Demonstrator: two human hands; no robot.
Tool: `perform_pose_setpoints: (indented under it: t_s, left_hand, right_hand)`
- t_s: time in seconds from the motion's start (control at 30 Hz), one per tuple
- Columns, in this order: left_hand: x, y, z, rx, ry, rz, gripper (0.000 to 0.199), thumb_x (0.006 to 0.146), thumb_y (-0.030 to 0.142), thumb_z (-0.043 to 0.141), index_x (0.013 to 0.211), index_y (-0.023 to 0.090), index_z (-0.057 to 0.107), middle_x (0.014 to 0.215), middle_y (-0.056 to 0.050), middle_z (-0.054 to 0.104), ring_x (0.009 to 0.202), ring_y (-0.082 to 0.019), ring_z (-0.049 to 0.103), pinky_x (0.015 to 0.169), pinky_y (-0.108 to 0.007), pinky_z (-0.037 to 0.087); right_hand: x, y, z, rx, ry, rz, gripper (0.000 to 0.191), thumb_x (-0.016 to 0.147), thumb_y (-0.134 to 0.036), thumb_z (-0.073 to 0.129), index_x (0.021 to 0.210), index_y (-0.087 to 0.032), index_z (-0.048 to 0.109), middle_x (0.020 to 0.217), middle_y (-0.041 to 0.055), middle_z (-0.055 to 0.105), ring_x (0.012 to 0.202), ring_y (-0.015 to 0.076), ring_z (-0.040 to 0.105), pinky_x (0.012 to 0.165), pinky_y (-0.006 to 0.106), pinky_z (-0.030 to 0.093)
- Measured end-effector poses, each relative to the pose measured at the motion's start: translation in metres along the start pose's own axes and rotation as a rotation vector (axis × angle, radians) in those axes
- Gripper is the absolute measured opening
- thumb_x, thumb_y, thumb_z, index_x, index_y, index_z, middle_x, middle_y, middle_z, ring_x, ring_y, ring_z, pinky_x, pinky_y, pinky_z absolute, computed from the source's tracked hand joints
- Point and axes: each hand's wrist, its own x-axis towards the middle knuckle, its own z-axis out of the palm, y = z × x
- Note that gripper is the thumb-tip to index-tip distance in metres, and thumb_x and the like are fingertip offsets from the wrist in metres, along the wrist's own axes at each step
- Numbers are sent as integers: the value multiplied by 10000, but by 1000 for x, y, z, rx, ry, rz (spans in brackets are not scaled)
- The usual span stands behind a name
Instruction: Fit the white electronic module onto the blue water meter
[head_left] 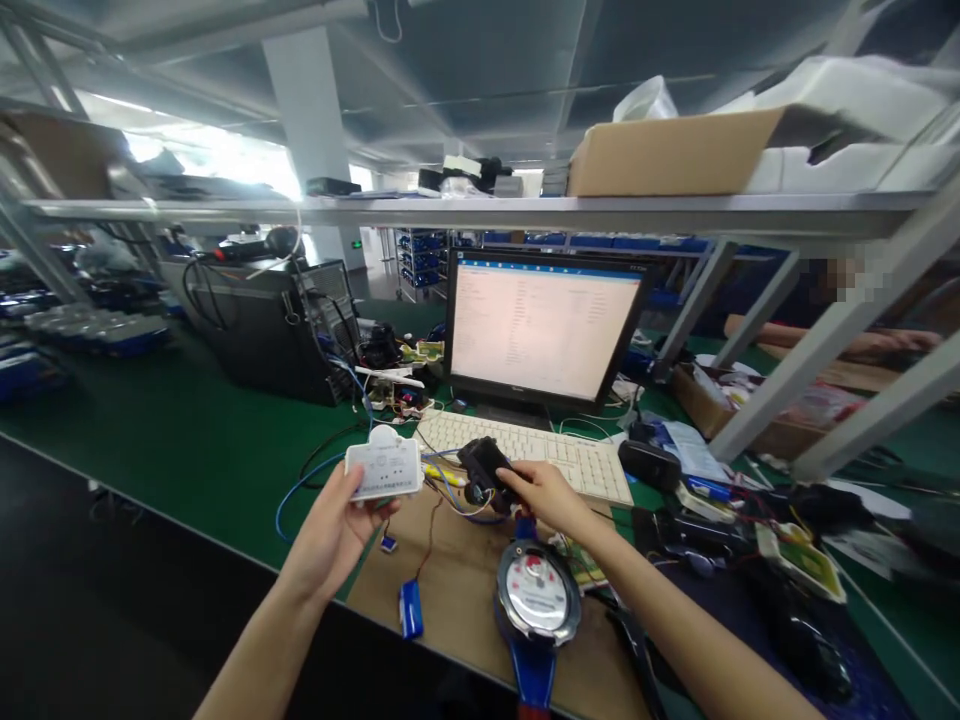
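Observation:
My left hand grips a small white plastic housing with printed markings, thumb on its face. Thin wires run down from it toward a blue battery pack on the brown board. My right hand has its fingers closed on a black box-shaped device in front of the keyboard; its exact kind I cannot make out. Below that hand lies a large watch-shaped item with a silver round face and blue strap. A small blue connector rests on the board near my left hand.
A monitor and a cream keyboard stand ahead. A black computer case is at the left. Cables, circuit parts and a black mouse crowd the right. Overhead, a shelf carries a cardboard box. Another person's hands show at far right.

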Motion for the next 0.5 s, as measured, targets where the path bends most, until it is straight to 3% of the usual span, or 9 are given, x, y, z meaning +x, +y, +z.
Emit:
perform_pose_setpoints:
  t_s: [0.1,0.23,0.37,0.5]
  left_hand:
    - [-9,-10,-5,-9,-12,-17,206,852,245,560,1051,195,575,998,-64,695,853,-181,662,672,-275,583]
    - [-20,-25,-6,-13,-62,-88,301,812,309,618,1082,188,570,1033,-90,690,874,-207,655,705,-295,559]
    - [-25,-39,-8,-126,-61,-122,309,804,330,620,1086,211,573,1061,-83,688,930,-213,644,768,-309,541]
    - [-25,-50,-10,-197,-51,-115,340,792,312,621,1111,207,567,1028,-81,695,888,-213,654,719,-293,536]
  right_hand:
    - [10,10,9,-2,-80,-19,253,819,-341,432,810,-160,610,597,-4,576,460,121,520,429,216,405]
    - [9,21,3,-62,-117,-52,277,785,-317,497,967,-167,644,840,54,664,681,182,612,583,284,494]
    - [-15,31,-13,-258,-82,-47,453,803,-431,525,1175,-184,597,1013,109,666,891,268,621,769,402,492]
    - [-46,49,-22,-438,-34,-81,427,848,-507,443,1090,-221,647,947,102,679,878,279,619,808,428,473]
